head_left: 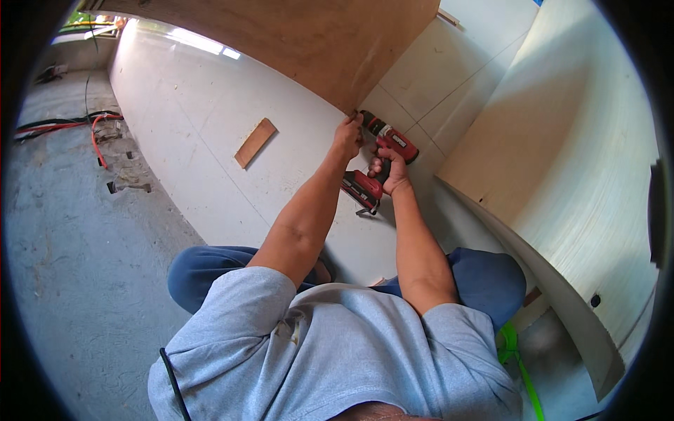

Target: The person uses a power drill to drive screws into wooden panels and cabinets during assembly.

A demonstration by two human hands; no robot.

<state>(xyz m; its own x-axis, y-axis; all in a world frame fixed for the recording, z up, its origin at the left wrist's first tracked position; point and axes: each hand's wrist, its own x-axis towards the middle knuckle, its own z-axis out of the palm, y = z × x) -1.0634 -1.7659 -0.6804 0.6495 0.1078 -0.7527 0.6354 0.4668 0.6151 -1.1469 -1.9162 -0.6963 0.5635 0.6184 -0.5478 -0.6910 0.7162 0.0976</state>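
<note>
My right hand (395,170) is wrapped around the handle of a red and black cordless drill (397,144). The drill's chuck points up and left, at the lower corner of a brown wooden panel (316,49). My left hand (348,137) is closed right beside the chuck, its fingertips at that same panel corner. Whatever those fingers pinch is too small and too covered to make out. The drill's battery base hangs below my right hand, close to my left forearm.
A small wood offcut (255,143) lies on the pale tiled floor (210,151) to the left. A large light wooden panel (554,154) stands on the right. Red and black cables (70,125) run over rough grey concrete (84,266) at far left. A green strap (518,361) hangs at lower right.
</note>
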